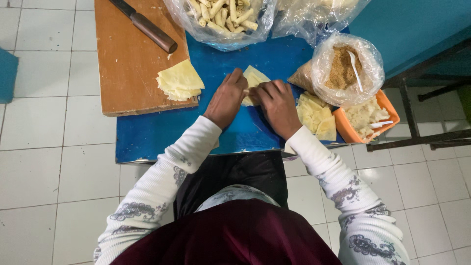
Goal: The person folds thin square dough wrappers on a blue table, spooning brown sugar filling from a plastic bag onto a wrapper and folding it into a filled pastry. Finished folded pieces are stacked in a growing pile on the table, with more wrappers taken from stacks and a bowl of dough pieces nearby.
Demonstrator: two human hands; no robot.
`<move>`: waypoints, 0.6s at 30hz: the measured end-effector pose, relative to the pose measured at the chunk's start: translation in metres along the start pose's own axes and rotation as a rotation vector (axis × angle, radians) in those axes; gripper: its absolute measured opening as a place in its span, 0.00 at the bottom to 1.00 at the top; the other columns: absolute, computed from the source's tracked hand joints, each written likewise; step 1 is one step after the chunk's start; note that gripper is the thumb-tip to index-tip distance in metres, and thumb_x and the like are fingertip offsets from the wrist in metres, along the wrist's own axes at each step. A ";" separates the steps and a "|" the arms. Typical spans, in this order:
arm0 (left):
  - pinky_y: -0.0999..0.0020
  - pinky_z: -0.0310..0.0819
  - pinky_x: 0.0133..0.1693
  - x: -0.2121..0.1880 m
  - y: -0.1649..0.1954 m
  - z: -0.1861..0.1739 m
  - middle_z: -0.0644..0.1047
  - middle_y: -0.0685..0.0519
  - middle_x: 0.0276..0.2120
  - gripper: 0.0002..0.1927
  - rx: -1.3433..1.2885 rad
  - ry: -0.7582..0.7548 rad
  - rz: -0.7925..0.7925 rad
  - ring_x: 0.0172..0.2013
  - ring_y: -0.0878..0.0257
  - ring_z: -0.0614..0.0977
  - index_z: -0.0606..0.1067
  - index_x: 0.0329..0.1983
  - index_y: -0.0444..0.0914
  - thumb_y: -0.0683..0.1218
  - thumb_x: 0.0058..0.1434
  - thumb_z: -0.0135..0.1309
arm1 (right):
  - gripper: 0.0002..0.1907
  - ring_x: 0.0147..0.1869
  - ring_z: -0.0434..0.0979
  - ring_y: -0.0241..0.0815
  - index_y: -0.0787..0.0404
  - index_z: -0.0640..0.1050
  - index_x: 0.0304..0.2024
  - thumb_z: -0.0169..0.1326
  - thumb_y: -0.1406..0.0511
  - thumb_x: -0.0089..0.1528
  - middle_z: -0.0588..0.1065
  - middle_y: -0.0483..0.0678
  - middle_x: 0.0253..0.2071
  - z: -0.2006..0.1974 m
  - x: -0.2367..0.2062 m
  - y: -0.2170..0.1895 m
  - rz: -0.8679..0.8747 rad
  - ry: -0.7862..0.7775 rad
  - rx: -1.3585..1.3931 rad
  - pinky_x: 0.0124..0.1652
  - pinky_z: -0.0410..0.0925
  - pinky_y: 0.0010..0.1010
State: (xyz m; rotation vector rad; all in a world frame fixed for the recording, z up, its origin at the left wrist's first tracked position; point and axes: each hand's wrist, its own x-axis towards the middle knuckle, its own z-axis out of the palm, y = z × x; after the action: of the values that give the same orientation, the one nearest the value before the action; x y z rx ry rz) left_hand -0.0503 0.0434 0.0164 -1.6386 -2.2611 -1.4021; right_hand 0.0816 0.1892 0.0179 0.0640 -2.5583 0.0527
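My left hand [226,99] and my right hand [277,105] both press on one pale yellow pastry wrapper [254,78] lying on the blue table [162,132]. The fingers fold its near edge, and the far corner of the wrapper sticks out beyond them. A stack of the same wrappers [179,80] lies on the wooden cutting board [128,59] to the left. Another pile of wrappers [316,114] sits right of my right hand.
A knife [147,27] lies on the board. A clear bag of finished rolls [222,17] stands at the back. A bag of brown crumbs with a white spoon [346,66] and an orange tub of white filling [369,118] sit at the right. White tiled floor surrounds the table.
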 end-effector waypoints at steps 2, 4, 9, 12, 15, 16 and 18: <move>0.50 0.69 0.48 -0.008 0.004 -0.002 0.68 0.38 0.46 0.08 -0.046 0.049 -0.025 0.48 0.40 0.73 0.69 0.43 0.27 0.36 0.64 0.53 | 0.18 0.58 0.70 0.48 0.58 0.80 0.55 0.57 0.69 0.61 0.75 0.46 0.54 -0.001 -0.002 -0.006 0.018 0.002 -0.092 0.53 0.64 0.40; 0.50 0.70 0.48 -0.018 0.010 -0.003 0.68 0.37 0.47 0.08 -0.002 0.064 -0.016 0.49 0.41 0.73 0.69 0.46 0.26 0.34 0.65 0.51 | 0.21 0.60 0.68 0.48 0.57 0.79 0.57 0.56 0.70 0.61 0.72 0.46 0.59 0.000 -0.001 -0.009 0.050 -0.023 -0.122 0.55 0.63 0.42; 0.56 0.74 0.54 -0.041 0.018 -0.003 0.71 0.40 0.54 0.16 0.215 0.071 0.110 0.56 0.45 0.75 0.72 0.50 0.28 0.31 0.57 0.49 | 0.27 0.60 0.65 0.54 0.53 0.77 0.64 0.55 0.72 0.61 0.66 0.50 0.67 0.006 0.019 -0.005 0.086 -0.073 -0.186 0.54 0.61 0.45; 0.59 0.74 0.56 -0.043 0.017 -0.003 0.71 0.41 0.57 0.19 0.239 0.031 0.097 0.58 0.47 0.74 0.72 0.54 0.27 0.31 0.57 0.49 | 0.32 0.61 0.65 0.55 0.49 0.76 0.66 0.54 0.75 0.59 0.65 0.50 0.67 0.003 0.039 0.005 0.107 -0.090 -0.090 0.55 0.61 0.45; 0.58 0.74 0.55 -0.044 0.015 -0.002 0.72 0.41 0.56 0.20 0.235 0.025 0.086 0.58 0.47 0.74 0.73 0.54 0.28 0.31 0.57 0.49 | 0.36 0.58 0.66 0.55 0.47 0.75 0.69 0.55 0.75 0.58 0.69 0.50 0.61 -0.006 0.056 0.013 0.149 -0.113 0.152 0.56 0.62 0.43; 0.59 0.74 0.55 -0.044 0.014 -0.002 0.72 0.41 0.56 0.20 0.226 0.027 0.083 0.59 0.47 0.74 0.73 0.54 0.28 0.31 0.57 0.49 | 0.34 0.56 0.66 0.54 0.48 0.73 0.69 0.58 0.72 0.60 0.71 0.50 0.57 -0.009 0.059 0.013 0.151 -0.143 0.254 0.57 0.62 0.43; 0.59 0.74 0.55 -0.045 0.013 -0.002 0.71 0.41 0.57 0.20 0.204 0.021 0.078 0.59 0.47 0.74 0.74 0.54 0.28 0.31 0.57 0.49 | 0.32 0.52 0.69 0.50 0.50 0.73 0.68 0.62 0.68 0.61 0.74 0.48 0.49 -0.014 0.063 0.008 0.161 -0.189 0.344 0.55 0.62 0.43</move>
State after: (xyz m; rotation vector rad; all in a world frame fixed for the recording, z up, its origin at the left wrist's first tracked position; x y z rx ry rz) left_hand -0.0209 0.0094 0.0043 -1.6198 -2.2179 -1.1240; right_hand 0.0363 0.1960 0.0639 -0.0064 -2.7096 0.5733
